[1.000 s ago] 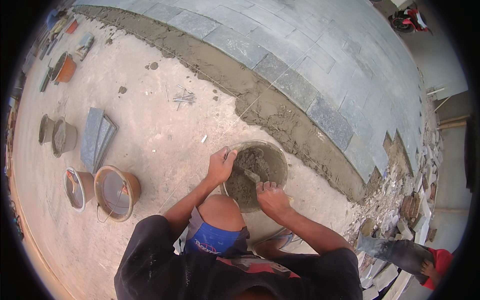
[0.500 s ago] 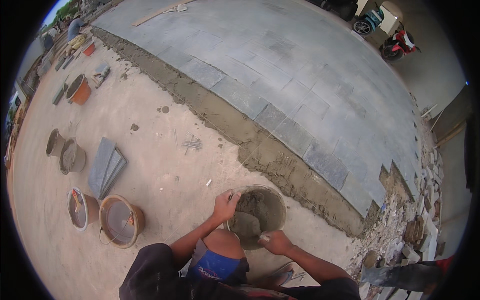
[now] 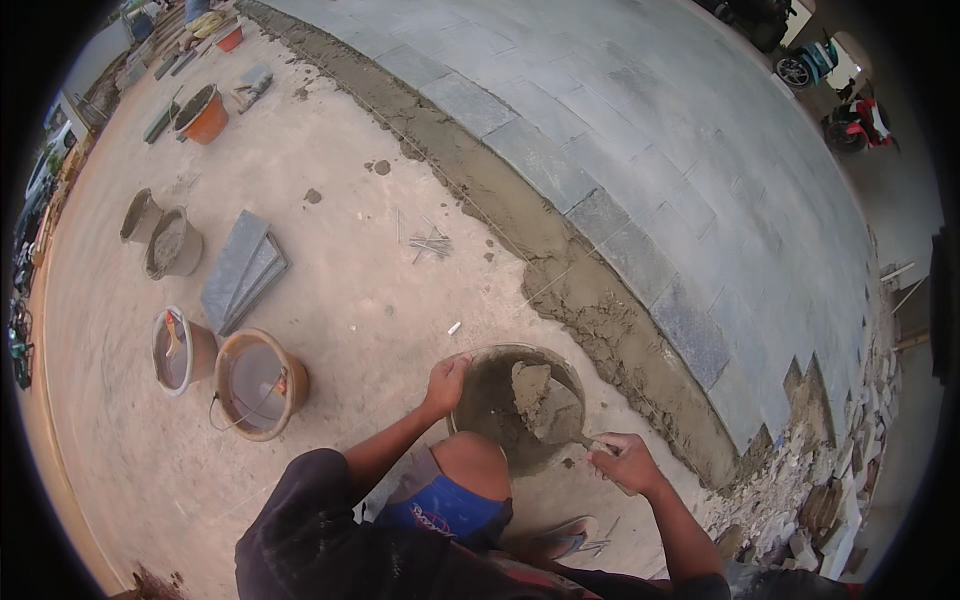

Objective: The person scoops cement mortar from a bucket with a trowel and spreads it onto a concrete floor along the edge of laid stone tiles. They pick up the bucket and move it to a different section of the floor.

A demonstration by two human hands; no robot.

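Observation:
In front of me stands a round bucket [image 3: 478,358] with grey mortar [image 3: 488,398] inside. My left hand [image 3: 447,385] grips its left rim, fingers closed over the edge. My right hand [image 3: 622,462], just off the bucket's right side, is wrapped round the handle of a trowel [image 3: 565,415]. The trowel's blade extends over the bucket, bearing a lump of mortar [image 3: 532,392]. Ahead, a band of wet mortar [image 3: 590,305] runs along the edge of the laid grey stone tiles [image 3: 600,220]. A thin string is stretched along this band.
A stack of grey tiles [image 3: 243,270] lies to the left. Nearby are a water bucket [image 3: 297,400], a smaller bucket with a brush [image 3: 200,350], two mortar buckets [image 3: 180,258] and an orange bucket [image 3: 207,125]. Thin rods [image 3: 430,243] lie ahead; rubble [image 3: 800,500] lines the right.
My right hand has moved right, drawing the trowel up from low in the bucket with mortar on its blade. My left hand stays on the rim. The whole view has shifted slightly.

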